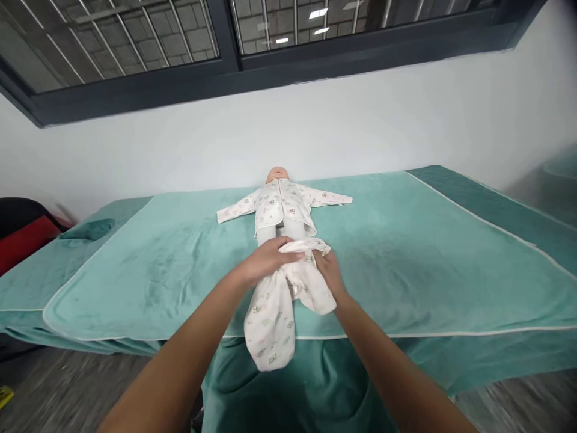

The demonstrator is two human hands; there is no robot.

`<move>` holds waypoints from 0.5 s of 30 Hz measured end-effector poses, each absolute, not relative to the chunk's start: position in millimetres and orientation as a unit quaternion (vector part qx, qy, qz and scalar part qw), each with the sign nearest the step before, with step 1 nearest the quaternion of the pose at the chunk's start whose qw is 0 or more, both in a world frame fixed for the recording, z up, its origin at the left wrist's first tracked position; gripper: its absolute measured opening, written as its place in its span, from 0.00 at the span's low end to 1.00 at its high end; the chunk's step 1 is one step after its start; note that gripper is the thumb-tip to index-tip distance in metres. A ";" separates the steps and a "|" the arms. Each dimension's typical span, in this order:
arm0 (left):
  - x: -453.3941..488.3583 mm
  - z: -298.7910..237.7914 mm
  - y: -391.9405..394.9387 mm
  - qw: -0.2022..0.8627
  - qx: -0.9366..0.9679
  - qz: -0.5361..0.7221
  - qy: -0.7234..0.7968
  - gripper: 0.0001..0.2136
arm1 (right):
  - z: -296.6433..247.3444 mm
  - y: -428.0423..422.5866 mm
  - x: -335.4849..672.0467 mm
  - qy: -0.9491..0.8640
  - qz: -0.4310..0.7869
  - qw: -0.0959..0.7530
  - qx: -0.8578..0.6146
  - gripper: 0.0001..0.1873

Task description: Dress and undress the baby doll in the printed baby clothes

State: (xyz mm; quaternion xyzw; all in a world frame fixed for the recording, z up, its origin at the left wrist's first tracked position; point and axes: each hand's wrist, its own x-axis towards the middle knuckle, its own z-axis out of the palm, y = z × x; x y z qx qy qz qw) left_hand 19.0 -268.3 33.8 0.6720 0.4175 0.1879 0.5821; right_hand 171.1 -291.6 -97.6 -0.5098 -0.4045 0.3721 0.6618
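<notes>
A baby doll (278, 173) lies on its back, head toward the wall, in a white patterned jacket (283, 203) with both sleeves spread wide. White patterned baby pants (269, 328) are around the doll's lower legs, one pant leg hanging over the bed's front edge. My left hand (269, 260) grips the waistband from the left, fingers lying across the cloth. On the other side my right hand (330, 269) is closed on the waistband, its fingers partly hidden by the fabric. The doll's white thighs (294, 229) show between jacket and pants; its feet are hidden.
A green blanket (383, 258) with pale edging covers the bed, which stands against a white wall (288, 138). Above is a dark-framed window (229, 42) with bars. Something red and black (27, 234) sits at the far left.
</notes>
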 end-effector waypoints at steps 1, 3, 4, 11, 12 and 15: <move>17.8 34.2 -264.8 0.598 0.644 0.210 0.428 0.20 | -98.4 -289.8 170.2 -0.403 0.357 0.657 -0.527 0.15; 18.9 32.9 -257.1 0.613 0.603 0.254 0.443 0.19 | -99.7 -283.3 168.2 -0.397 0.335 0.644 -0.561 0.14; 21.2 31.5 -252.8 0.606 0.598 0.272 0.450 0.18 | -99.6 -278.5 167.3 -0.391 0.330 0.644 -0.568 0.15; 45.1 26.5 -214.6 0.427 0.688 0.334 0.483 0.10 | -88.5 -232.2 174.0 -0.401 0.338 0.685 -0.506 0.23; 46.4 26.6 -208.8 0.416 0.699 0.332 0.478 0.09 | -88.1 -227.3 176.0 -0.404 0.336 0.682 -0.508 0.23; 47.4 24.0 -194.5 0.377 0.731 0.329 0.463 0.09 | -90.4 -216.2 180.9 -0.409 0.335 0.673 -0.517 0.22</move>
